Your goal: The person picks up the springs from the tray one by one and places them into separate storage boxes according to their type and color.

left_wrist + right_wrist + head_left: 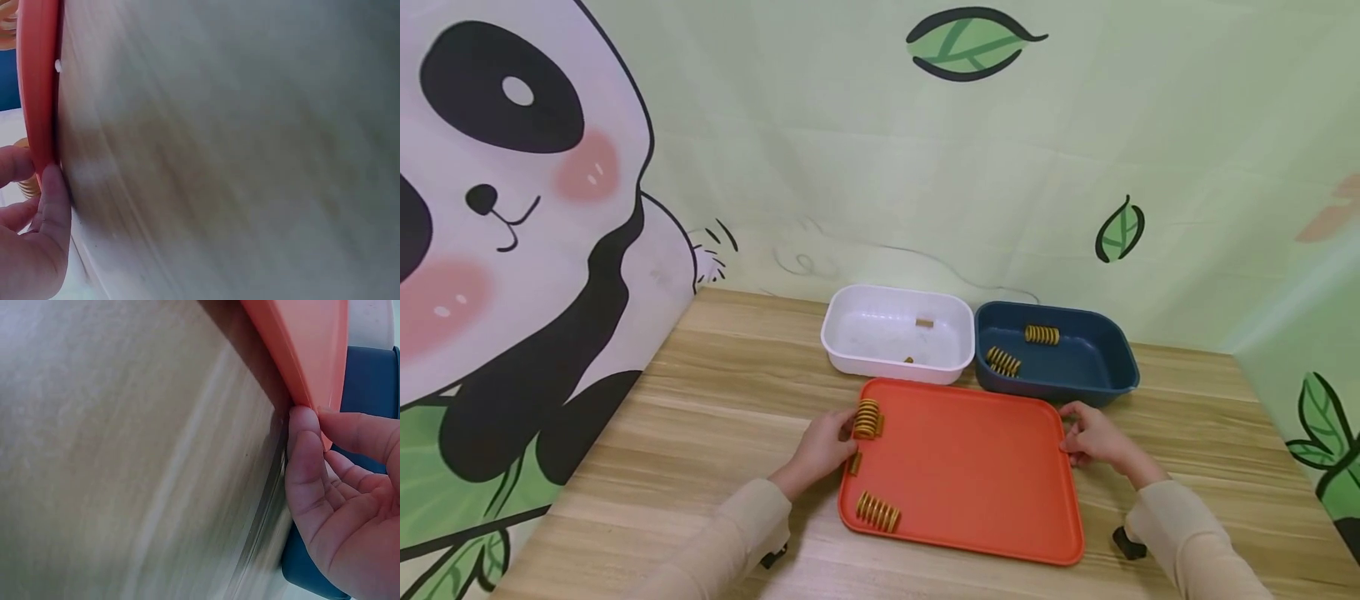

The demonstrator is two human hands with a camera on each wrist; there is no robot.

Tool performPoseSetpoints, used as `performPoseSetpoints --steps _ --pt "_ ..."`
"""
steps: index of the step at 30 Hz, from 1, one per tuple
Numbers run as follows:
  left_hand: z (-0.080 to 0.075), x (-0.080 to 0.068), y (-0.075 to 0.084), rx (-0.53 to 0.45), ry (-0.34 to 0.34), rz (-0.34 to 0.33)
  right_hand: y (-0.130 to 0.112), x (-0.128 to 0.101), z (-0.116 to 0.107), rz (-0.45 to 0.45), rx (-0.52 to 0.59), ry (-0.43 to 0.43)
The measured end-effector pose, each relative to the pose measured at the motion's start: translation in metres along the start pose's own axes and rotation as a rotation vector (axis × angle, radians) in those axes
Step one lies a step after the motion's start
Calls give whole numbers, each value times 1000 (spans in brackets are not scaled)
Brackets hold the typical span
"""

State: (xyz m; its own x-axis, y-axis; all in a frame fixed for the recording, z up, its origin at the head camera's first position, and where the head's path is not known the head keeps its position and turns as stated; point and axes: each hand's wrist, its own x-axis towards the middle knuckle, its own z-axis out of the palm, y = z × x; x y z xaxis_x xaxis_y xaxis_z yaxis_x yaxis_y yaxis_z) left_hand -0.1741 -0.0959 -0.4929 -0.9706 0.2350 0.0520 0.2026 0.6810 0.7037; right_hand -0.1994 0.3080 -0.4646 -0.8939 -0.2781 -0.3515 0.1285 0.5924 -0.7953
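Hands are gripping a flat orange plastic tray (970, 467) lying on the wooden table (715, 400): the left hand (823, 450) is pinching its left rim beside a coiled yellow metal spring (867, 418), the right hand (1093, 437) is pinching its right rim. A white plastic tub (850, 329) and a dark blue plastic tub (1093, 358) are sitting just behind

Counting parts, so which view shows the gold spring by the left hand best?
The head view: the gold spring stands whole on the orange tray. Left wrist shows only a blurred sliver of it behind the fingers; right wrist shows none.
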Motion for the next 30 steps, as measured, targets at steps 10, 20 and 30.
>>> performPoseSetpoints --steps 10,20,30 --pt "-2 0 6 42 -41 -45 -4 -2 0 -15 -3 -8" --pt "0 0 17 115 25 -114 -4 -1 0 -8 -10 -19" --pt "1 0 25 120 68 -116 -2 0 1 16 -19 -13"
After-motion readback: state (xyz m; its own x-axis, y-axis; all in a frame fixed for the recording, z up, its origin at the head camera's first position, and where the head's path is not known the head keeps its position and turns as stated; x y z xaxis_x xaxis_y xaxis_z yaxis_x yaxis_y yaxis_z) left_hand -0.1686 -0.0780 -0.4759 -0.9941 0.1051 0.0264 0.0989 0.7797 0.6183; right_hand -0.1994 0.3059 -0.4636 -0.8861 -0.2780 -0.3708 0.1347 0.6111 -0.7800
